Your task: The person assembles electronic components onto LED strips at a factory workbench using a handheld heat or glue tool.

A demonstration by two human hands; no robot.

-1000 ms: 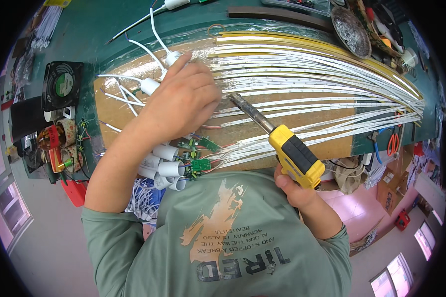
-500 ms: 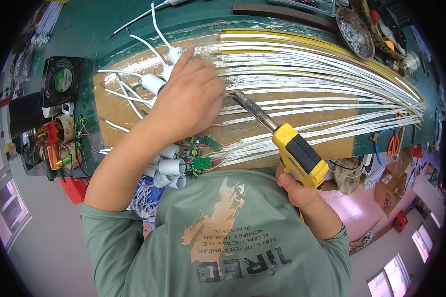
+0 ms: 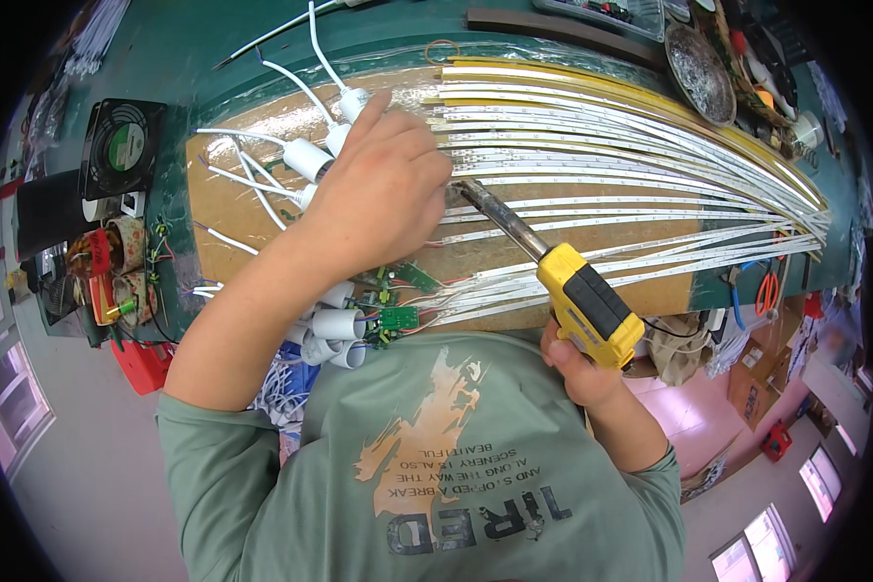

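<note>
In my right hand [image 3: 584, 372] is a yellow and black soldering gun [image 3: 590, 303], gripped by its handle, its dark metal tip close beside my left fingers. My left hand [image 3: 383, 189] is closed over the left ends of a fan of white LED strips [image 3: 592, 126]. Whatever its curled fingers pinch is hidden under the hand. Next to it lie white cylindrical end caps [image 3: 307, 160] with white cables. Near my shirt, small green circuit boards [image 3: 398, 318] with red and dark wires sit between white plastic tubes [image 3: 338, 325] and the strips.
A brown board [image 3: 592, 228] lies under the strips on the green table [image 3: 388, 34]. A black fan [image 3: 121, 150] stands at the left. At the far right are a metal dish [image 3: 700, 73] and assorted clutter; orange-handled scissors [image 3: 769, 288] lie by the right edge.
</note>
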